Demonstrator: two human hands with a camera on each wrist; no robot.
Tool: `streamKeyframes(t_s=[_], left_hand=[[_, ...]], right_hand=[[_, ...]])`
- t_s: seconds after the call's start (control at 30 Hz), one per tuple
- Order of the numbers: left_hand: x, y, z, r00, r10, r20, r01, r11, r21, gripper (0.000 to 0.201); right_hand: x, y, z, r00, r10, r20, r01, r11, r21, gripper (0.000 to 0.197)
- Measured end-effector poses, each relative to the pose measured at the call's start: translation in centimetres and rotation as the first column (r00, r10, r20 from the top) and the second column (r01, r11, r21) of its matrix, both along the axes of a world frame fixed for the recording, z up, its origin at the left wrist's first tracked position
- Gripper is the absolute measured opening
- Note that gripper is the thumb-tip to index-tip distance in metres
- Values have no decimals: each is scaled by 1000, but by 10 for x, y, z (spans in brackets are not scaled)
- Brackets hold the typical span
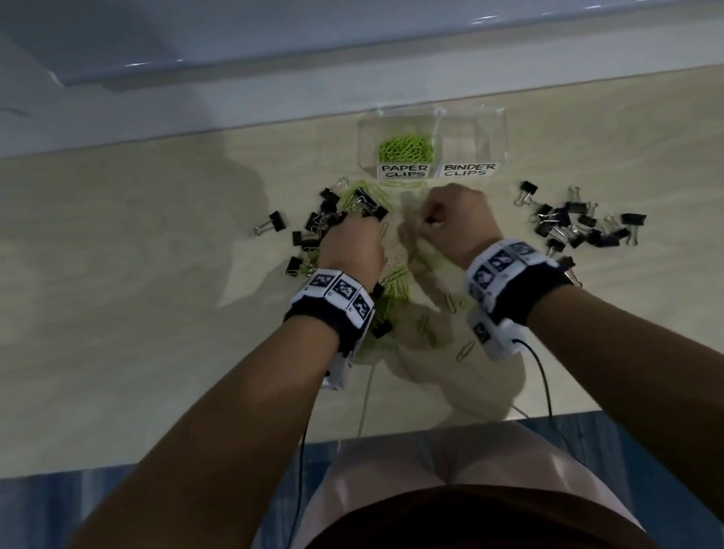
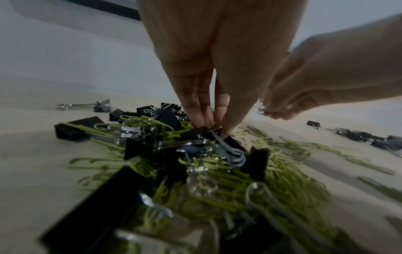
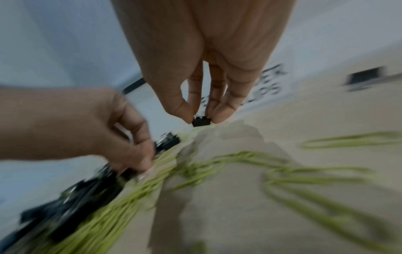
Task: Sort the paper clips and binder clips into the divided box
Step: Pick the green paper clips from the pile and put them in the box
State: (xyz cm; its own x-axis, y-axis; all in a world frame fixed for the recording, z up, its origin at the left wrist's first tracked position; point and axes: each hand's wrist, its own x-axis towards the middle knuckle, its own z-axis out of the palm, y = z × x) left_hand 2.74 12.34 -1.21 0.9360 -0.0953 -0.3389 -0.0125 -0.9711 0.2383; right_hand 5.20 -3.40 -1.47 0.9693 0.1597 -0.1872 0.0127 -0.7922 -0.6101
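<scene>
A mixed pile (image 1: pixel 357 212) of black binder clips and green paper clips lies left of centre on the table. My left hand (image 1: pixel 354 227) reaches down into it, and its fingertips (image 2: pixel 202 118) pinch a black binder clip (image 2: pixel 205 131) at the top of the heap. My right hand (image 1: pixel 431 220) hovers just in front of the clear divided box (image 1: pixel 493 127); its thumb and fingers pinch a small black binder clip (image 3: pixel 201 121). The box's compartment labelled PAPER CLIPS holds green paper clips (image 1: pixel 405 148). I see nothing in the compartment labelled BINDER CLIPS (image 1: pixel 469 139).
A second heap of black binder clips (image 1: pixel 582 225) lies at the right of the table. Loose green paper clips (image 1: pixel 424 326) are scattered between my wrists. A lone binder clip (image 1: pixel 272 223) sits left of the pile. The wall runs close behind the box.
</scene>
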Motion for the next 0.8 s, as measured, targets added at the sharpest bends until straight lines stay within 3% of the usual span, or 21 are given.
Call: streamKeyframes(t_s=[0.13, 0.2, 0.3, 0.47, 0.57, 0.67, 0.8], left_hand=[[6, 7, -2, 997, 68, -47, -76, 978, -193, 15], [7, 15, -2, 988, 140, -69, -155, 931, -329, 11], [6, 30, -6, 970, 225, -96, -243, 833, -497, 15], [-1, 55, 4, 956, 271, -110, -282, 752, -596, 21], [-7, 87, 9, 945, 326, 28, -260, 800, -541, 20], [-16, 115, 8, 971, 220, 90, -180, 927, -328, 17], [-38, 100, 4, 999, 4, 53, 13, 947, -322, 17]], right_hand=[[-1, -61, 2, 961, -271, 46, 272, 962, -19, 11], [-3, -83, 3, 942, -331, 49, 334, 940, -67, 13], [-7, -97, 1, 953, -300, 42, 302, 953, -35, 10], [-18, -82, -1, 985, -164, -44, 169, 976, 139, 12], [-19, -78, -4, 970, -244, 18, 239, 962, 135, 13], [-22, -76, -10, 939, -303, 162, 298, 953, 56, 14], [-45, -32, -9, 981, -42, 189, 26, 996, 84, 10]])
